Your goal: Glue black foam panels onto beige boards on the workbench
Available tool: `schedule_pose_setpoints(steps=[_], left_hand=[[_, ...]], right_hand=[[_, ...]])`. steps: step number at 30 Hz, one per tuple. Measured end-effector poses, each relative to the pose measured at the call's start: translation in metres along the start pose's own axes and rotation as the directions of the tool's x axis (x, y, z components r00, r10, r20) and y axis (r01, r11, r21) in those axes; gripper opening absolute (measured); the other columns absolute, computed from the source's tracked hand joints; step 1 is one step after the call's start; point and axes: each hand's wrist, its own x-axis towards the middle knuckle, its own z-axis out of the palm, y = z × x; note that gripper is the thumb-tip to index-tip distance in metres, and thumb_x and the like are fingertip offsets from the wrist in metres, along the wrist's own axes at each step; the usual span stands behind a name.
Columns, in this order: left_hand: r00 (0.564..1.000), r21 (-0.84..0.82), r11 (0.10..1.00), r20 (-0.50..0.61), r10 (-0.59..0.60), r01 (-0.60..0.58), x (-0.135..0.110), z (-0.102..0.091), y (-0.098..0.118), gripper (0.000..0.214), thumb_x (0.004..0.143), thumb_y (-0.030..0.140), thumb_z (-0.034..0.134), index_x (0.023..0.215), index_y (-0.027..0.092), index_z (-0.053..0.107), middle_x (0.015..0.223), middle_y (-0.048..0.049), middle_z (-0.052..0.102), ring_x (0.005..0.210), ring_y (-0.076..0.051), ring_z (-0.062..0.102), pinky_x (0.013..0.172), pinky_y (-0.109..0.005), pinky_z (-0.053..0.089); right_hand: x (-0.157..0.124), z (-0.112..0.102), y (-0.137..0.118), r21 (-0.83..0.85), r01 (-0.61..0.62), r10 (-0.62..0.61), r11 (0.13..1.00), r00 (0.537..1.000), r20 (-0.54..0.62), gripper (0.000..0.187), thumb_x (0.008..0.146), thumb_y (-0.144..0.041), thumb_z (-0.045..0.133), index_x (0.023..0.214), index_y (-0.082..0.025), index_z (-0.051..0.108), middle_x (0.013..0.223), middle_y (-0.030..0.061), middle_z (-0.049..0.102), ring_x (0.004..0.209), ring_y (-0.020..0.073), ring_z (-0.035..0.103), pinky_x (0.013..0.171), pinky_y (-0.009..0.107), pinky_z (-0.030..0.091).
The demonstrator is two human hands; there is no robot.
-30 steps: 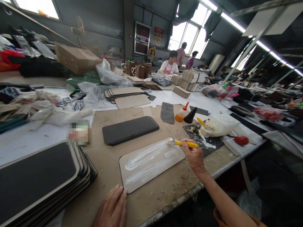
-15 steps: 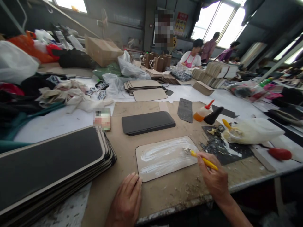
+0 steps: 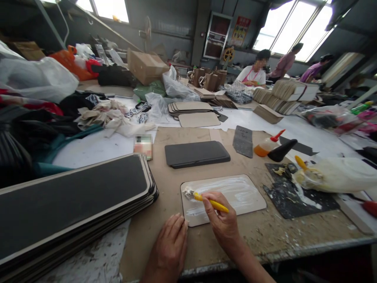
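Observation:
My right hand point(image 3: 222, 216) grips a yellow-handled brush point(image 3: 216, 204), its white-smeared head against the left end of a beige panel point(image 3: 253, 196). White streaks of a glue-like paste cover much of that panel, which has rounded corners and a dark edge. At the panel's near left corner, my left hand point(image 3: 172, 239) lies flat with fingers stretched out, fingertips touching the edge. Behind the panel is a small stack of dark grey panels point(image 3: 197, 153). To the right, a paste-smeared black sheet point(image 3: 294, 196) lies beside a whitish plastic container point(image 3: 344, 175) with another yellow handle at its mouth.
A tall stack of long black panels point(image 3: 76, 204) fills the left. A bottle of orange liquid point(image 3: 265, 146) with a red nozzle stands by a black cone-shaped object point(image 3: 282, 151). Beige panels point(image 3: 200, 120), bags and a cardboard box point(image 3: 147, 67) lie farther back. Several people work beyond.
My right hand has swept the brush leftward across the panel, from its right side to its left end. My left hand stays at the corner. The view has turned slightly left.

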Motion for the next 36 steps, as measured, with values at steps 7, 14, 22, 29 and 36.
schedule_pose_setpoints(steps=[7, 14, 22, 29, 36], left_hand=[[0.999, -0.003, 1.0, 0.046, 0.021, -0.021, -0.005, 0.0, -0.004, 0.033, 0.08, 0.007, 0.047, 0.112, 0.007, 0.056, 0.11, -0.014, 0.061, 0.109, -0.024, 0.054, 0.088, -0.038, 0.053], [0.996, 0.009, 0.996, -0.009, 0.092, -0.091, -0.007, 0.005, -0.007, 0.031, 0.082, 0.008, 0.044, 0.109, 0.007, 0.057, 0.108, -0.0141, 0.062, 0.105, -0.024, 0.055, 0.084, -0.036, 0.053], [0.992, 0.026, 0.992, -0.001, 0.126, -0.125, -0.003, 0.0, -0.01, 0.029, 0.084, 0.013, 0.041, 0.106, 0.008, 0.059, 0.106, -0.0132, 0.062, 0.104, -0.022, 0.056, 0.088, -0.032, 0.048], [0.985, 0.034, 0.985, -0.032, 0.17, -0.169, -0.005, 0.005, -0.016, 0.028, 0.084, 0.015, 0.041, 0.105, 0.011, 0.059, 0.105, -0.0112, 0.063, 0.103, -0.02, 0.057, 0.086, -0.031, 0.05], [0.973, 0.059, 0.972, -0.029, 0.227, -0.225, -0.004, 0.007, -0.019, 0.027, 0.083, 0.014, 0.042, 0.104, 0.008, 0.058, 0.103, -0.0137, 0.063, 0.1, -0.022, 0.058, 0.081, -0.032, 0.051]], right_hand=[[-0.029, -0.05, 0.002, -0.147, -0.033, 0.031, 0.989, 0.999, -0.012, 0.012, 0.083, -0.015, 0.051, 0.087, -0.018, 0.062, 0.081, 0.0057, 0.064, 0.079, 0.0166, 0.062, 0.07, 0.028, 0.053], [-0.037, -0.067, 0.0, -0.253, -0.054, 0.015, 0.966, 0.988, -0.156, 0.013, 0.082, -0.014, 0.052, 0.088, -0.019, 0.063, 0.084, 0.0055, 0.064, 0.081, 0.0173, 0.062, 0.073, 0.029, 0.053], [-0.031, -0.091, 0.035, -0.309, -0.037, -0.005, 0.951, 0.991, -0.134, 0.012, 0.084, -0.016, 0.051, 0.09, -0.019, 0.06, 0.085, 0.0053, 0.063, 0.083, 0.0165, 0.06, 0.076, 0.03, 0.051], [-0.039, -0.154, 0.046, -0.535, -0.211, 0.027, 0.818, 0.943, -0.331, 0.016, 0.085, -0.03, 0.05, 0.085, -0.019, 0.062, 0.083, 0.0053, 0.063, 0.079, 0.0179, 0.06, 0.078, 0.033, 0.05], [-0.044, -0.146, 0.041, -0.48, -0.137, 0.027, 0.866, 0.973, -0.229, 0.015, 0.085, -0.026, 0.05, 0.085, -0.018, 0.062, 0.083, 0.0059, 0.064, 0.08, 0.0178, 0.061, 0.075, 0.032, 0.052]])
